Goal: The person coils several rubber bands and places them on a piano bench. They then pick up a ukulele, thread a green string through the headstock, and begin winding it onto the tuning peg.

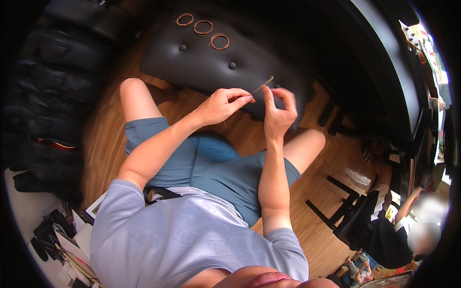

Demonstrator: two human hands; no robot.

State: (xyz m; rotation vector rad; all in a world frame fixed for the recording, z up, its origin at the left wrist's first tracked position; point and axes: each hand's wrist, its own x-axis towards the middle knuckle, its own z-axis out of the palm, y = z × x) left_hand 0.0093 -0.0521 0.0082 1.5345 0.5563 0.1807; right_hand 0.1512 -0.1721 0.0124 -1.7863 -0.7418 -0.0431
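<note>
Left hand (224,104) is nearly shut, thumb and index finger pinched together on one end of a thin strip (261,84); pinch point itself is covered by fingertips. Right hand (280,113) is half open, thumb up, fingers curled and motion-blurred; thumb tip is right beside the strip, can't tell if it grips it. Strip slants far and right from left fingertips, above near edge of the black tufted surface (206,60); exact material hard to make out. A fine strand hangs under left hand, too thin to identify.

Three brown coils (203,34) lie in a slanting row at far left of the surface, well apart from both hands. Right hand hides part of the surface's near edge.

Left: black sofa (57,96), dark, details lost. Far right: big black glossy furniture piece, cut off by the fisheye rim. Right: black chair legs (336,206) on wood floor (319,230), next to a seated person (384,240) in dark clothes, head blurred. Near left: jumbled papers, mostly unreadable. Blue round seat (213,148) partly covered by shorts.
</note>
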